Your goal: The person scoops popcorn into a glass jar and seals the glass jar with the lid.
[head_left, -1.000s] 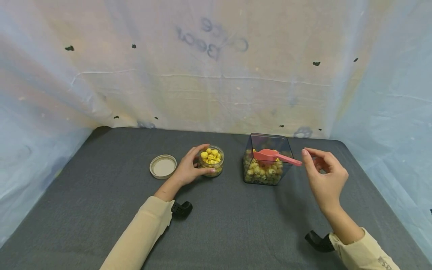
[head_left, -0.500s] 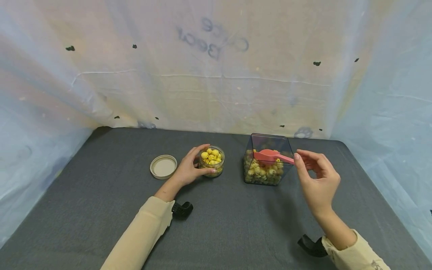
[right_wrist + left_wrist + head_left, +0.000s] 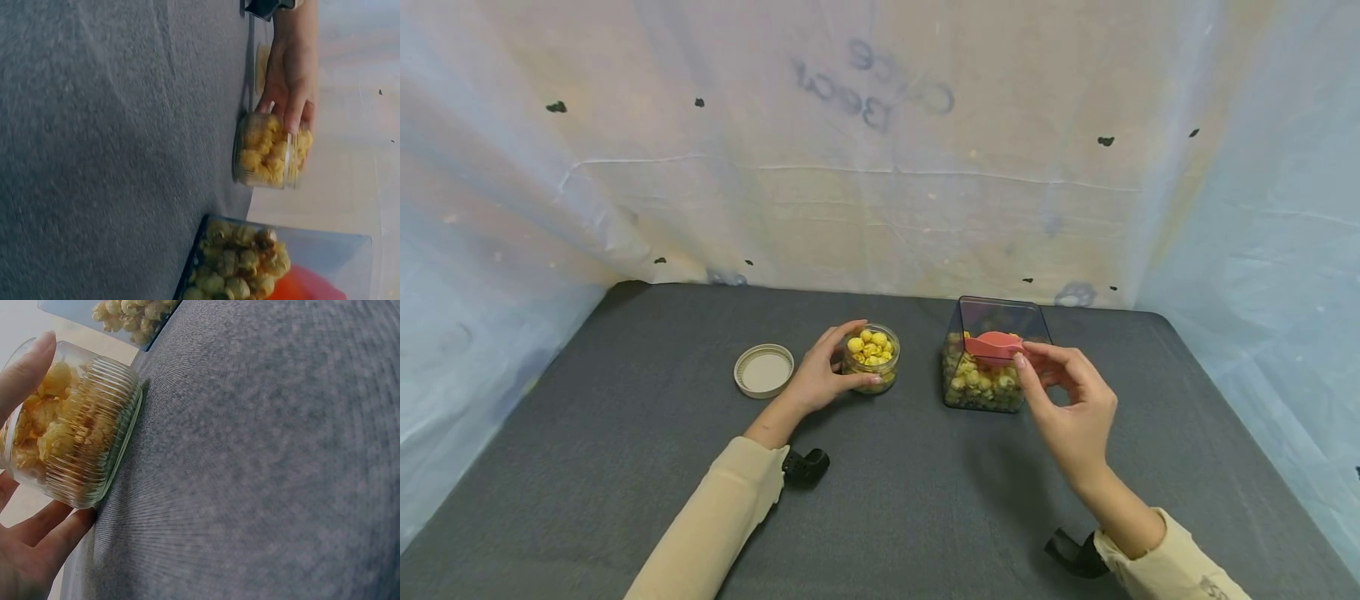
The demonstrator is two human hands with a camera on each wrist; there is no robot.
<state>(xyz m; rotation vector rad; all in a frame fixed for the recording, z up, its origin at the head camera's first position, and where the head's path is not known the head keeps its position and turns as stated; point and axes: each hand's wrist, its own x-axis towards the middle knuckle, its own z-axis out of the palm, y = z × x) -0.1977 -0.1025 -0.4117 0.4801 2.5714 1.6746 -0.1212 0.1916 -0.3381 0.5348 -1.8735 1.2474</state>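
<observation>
My left hand (image 3: 822, 371) grips a small ribbed glass jar (image 3: 872, 379) of yellow popcorn, thumb on one side and fingers on the other. The jar (image 3: 94, 419) stands upright on the cloth with its mouth uncovered. To its right, a clear square tub (image 3: 951, 367) holds more popcorn. A pink scoop (image 3: 996, 342) lies in the tub's top, its handle over the right rim. My right hand (image 3: 1071, 408) pinches that handle between thumb and forefinger, hiding most of it. The right wrist view shows the scoop (image 3: 306, 284) but not the right fingers.
A round cream lid (image 3: 763, 371) lies left of the jar, near my left wrist. Dark grey cloth (image 3: 880, 500) covers the table. Pale plastic sheeting (image 3: 880, 208) hangs behind the table and along both sides.
My right hand has moved left from beside the scoop's handle end to farther along the handle, near the tub's rim. The left hand, jar, tub and scoop have stayed in place.
</observation>
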